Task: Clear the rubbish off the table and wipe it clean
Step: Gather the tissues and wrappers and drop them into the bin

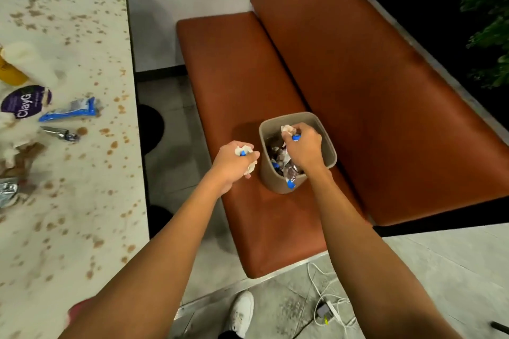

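Rubbish in hand: two crumpled wads of white paper with blue scraps, the left wad (244,150) and the right wad (287,129).
Left hand (234,159): my fingers are curled tight round the left wad; it is above the booth seat (242,77), just beside the bin's left rim.
Right hand (303,146): my fingers are clenched round the right wad, directly over the bin's open mouth.
Bin (272,181): tan, with rounded corners, upright on the booth seat close to the backrest (371,77); it holds foil, paper and blue wrappers up to near the rim.
Rubbish left on the desk: blue wrapper (68,110), purple packet (24,102), small foil wrapper (59,133), crumpled foil (8,190) and blurred white paper, all bunched at the far left.
Desk (82,215): pale top, spattered all over with brown stains (113,144), which run right up to the edge nearest the seat.
Desk edge: a straight long side with a band of bare, stained top between it and the rubbish.
Aisle: a narrow strip of grey floor (170,91) lies between the desk edge and the seat's front edge.
Seat room: open cushion beyond the bin and in front of it.
Floor by my shoe (242,311): white cables (327,303) and a plug lie loose beside the seat's near end.
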### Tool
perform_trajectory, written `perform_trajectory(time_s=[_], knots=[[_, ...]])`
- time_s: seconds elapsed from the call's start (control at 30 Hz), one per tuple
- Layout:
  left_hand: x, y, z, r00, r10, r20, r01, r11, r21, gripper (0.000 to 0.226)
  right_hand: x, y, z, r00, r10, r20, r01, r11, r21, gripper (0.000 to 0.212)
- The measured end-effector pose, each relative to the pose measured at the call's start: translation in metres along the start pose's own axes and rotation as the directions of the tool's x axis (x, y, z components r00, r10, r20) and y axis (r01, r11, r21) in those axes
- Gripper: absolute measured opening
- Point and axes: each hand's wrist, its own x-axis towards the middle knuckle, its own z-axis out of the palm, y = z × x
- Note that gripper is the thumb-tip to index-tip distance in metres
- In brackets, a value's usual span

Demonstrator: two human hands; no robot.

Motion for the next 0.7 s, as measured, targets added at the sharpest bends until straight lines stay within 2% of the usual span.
perform_trajectory(time_s=[0.1, 0.2, 0.37, 0.57, 0.7], knots=[[0.02, 0.006, 0.017, 1.0, -0.003, -0.022, 0.003, 1.0, -0.006, 0.015, 0.027, 0.015, 0.006, 0.998, 0.028, -0.049, -0.027, 0.999, 0.025, 0.028], [0.038, 0.009, 0.029, 0.997, -0.015, -0.069, 0.016, 1.0, 0.015, 0.009, 0.043, 0.028, 0.017, 0.996, 0.088, -0.015, -0.089, 0.996, -0.026, 0.035], [0.066, 0.013, 0.046, 0.993, -0.031, -0.118, 0.037, 0.998, 0.051, 0.011, 0.054, 0.05, 0.024, 0.949, 0.141, 0.282, -0.089, 0.978, -0.19, 0.055], [0.088, 0.029, 0.082, 0.992, 0.001, -0.13, 0.021, 0.985, 0.17, 0.028, 0.049, 0.059, -0.007, 0.986, 0.105, 0.133, -0.102, 0.994, -0.031, 0.035], [0.095, 0.036, 0.104, 0.999, -0.036, 0.034, 0.024, 0.956, 0.293, 0.066, 0.042, 0.06, -0.028, 0.989, 0.117, 0.085, -0.12, 0.992, 0.034, 0.028]])
